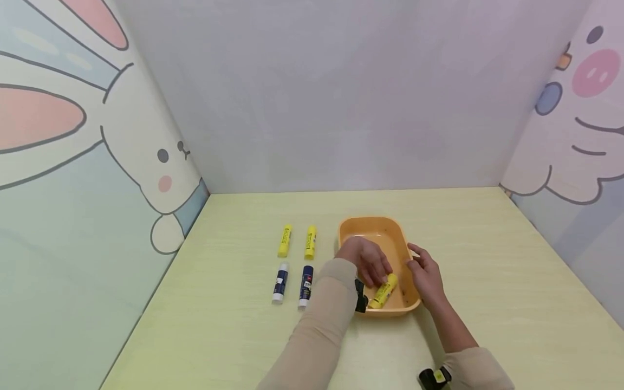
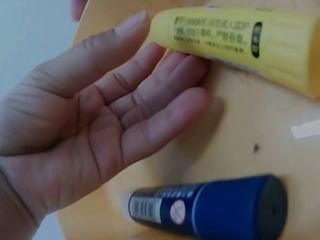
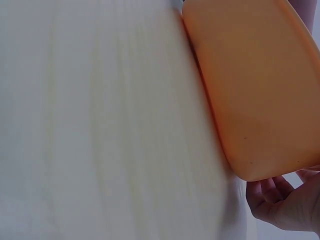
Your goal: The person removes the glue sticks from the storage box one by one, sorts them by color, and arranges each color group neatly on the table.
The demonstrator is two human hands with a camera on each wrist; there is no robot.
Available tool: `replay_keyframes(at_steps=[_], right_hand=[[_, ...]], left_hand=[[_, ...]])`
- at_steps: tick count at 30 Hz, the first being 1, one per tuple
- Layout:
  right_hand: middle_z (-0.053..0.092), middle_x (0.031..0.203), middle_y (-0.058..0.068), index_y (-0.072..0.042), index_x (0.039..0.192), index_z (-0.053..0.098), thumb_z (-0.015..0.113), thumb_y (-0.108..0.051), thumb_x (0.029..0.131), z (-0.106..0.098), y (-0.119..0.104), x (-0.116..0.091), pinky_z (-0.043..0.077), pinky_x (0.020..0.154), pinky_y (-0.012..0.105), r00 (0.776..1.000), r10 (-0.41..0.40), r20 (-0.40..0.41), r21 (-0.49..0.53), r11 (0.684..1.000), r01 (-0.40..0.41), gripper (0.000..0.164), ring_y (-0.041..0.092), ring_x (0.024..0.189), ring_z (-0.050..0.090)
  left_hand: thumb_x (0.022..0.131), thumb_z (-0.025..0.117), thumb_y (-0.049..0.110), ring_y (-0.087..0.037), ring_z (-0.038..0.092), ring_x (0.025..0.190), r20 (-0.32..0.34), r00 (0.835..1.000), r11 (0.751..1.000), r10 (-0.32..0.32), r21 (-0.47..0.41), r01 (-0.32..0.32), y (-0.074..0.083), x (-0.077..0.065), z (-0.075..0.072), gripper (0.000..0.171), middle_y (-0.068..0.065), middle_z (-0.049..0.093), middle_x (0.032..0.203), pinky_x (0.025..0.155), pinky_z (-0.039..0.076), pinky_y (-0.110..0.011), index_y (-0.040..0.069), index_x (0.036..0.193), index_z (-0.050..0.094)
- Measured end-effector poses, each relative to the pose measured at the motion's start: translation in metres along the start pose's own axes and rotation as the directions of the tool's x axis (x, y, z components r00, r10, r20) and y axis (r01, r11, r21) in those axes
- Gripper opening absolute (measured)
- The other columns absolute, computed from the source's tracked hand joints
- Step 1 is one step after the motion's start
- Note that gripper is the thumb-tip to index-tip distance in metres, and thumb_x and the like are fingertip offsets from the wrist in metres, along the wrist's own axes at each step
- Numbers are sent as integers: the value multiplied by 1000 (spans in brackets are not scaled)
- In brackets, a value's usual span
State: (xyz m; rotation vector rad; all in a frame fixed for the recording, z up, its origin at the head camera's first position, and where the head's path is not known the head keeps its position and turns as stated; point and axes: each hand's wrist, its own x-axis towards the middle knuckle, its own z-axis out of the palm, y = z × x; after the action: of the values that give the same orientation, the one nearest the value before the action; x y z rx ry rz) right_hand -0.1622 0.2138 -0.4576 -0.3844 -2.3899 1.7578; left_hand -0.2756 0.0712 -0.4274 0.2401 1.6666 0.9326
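An orange plastic tray point(image 1: 371, 220) stands in front of me. My left hand point(image 1: 372, 262) reaches down into it, thumb and fingers spread loosely at the end of a yellow glue stick point(image 1: 384, 292). In the left wrist view the thumb tip comes right up to that end, and the fingers lie beside it. A dark blue glue stick point(image 2: 235, 206) also lies in the tray; my left arm hides it in the head view. With thumb and curled fingers, my right hand point(image 1: 430, 277) grips the tray's right rim.
Left of the tray, two yellow glue sticks point(image 1: 285, 241) lie in a far row. Two dark blue glue sticks with white ends point(image 1: 280, 283) lie nearer, one close to my left sleeve point(image 1: 317, 330). Walls with cartoon animals enclose the pale table point(image 1: 487, 260) on both sides.
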Motion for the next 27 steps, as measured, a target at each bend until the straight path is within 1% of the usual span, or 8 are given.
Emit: replay_keyframes(at_steps=[4,6,9,11,13,18,22,27], right_hand=[[44,130,25,-3,139,38,39,-5,96,0,-1,0,40,91,42,1000,-16,-2,0,1000,16,43,33,116,43],[45,129,25,-3,138,39,40,-5,96,0,-2,0,42,88,36,1000,-24,-7,-6,1000,24,42,33,115,43],[48,126,25,-3,137,40,40,-5,96,0,-2,-1,42,82,25,999,-35,-14,-14,999,35,41,31,113,45],[49,125,25,-3,137,41,41,-5,96,-1,-2,-1,41,77,19,999,-41,-17,-13,999,40,41,30,113,45],[49,125,26,-3,137,41,41,-4,96,-1,-3,-1,40,75,16,999,-44,-15,-4,999,44,41,30,113,45],[48,126,27,-3,138,39,40,-4,96,-3,-4,-2,38,75,14,999,-34,-5,9,999,34,42,30,114,44],[47,127,27,-3,139,38,40,-4,96,-3,-4,-2,38,75,14,1000,-25,1,16,1000,25,43,30,114,44],[46,128,26,-2,137,40,40,-3,95,-2,-4,-3,39,75,14,1000,-23,2,23,999,23,42,29,112,44]], left_hand=[[77,68,-10,-26,63,79,5,1000,998,-18,66,17,4,2,4,23,-20,66,92,64,54,-40,0,98,65],[77,69,-8,-26,64,79,15,999,994,-31,107,29,8,1,7,23,-20,66,92,65,54,-40,0,98,65],[79,68,-6,-27,64,82,44,998,986,-53,159,46,12,0,10,22,-19,66,93,67,53,-40,0,100,65],[80,67,-5,-27,64,84,63,996,982,-69,179,57,15,-1,12,21,-19,66,94,68,53,-40,2,101,66],[82,66,-5,-27,64,85,85,993,980,-86,189,69,17,-1,14,21,-18,65,95,67,53,-39,3,102,66],[84,64,-5,-26,63,86,128,985,977,-114,192,88,18,2,16,22,-19,64,98,66,53,-40,4,104,65],[83,64,-6,-28,62,85,128,982,976,-136,189,111,20,6,20,21,-20,64,99,69,53,-42,3,102,64],[83,64,-6,-30,63,87,145,975,961,-171,242,132,24,8,24,20,-19,64,99,75,52,-42,2,102,66]])
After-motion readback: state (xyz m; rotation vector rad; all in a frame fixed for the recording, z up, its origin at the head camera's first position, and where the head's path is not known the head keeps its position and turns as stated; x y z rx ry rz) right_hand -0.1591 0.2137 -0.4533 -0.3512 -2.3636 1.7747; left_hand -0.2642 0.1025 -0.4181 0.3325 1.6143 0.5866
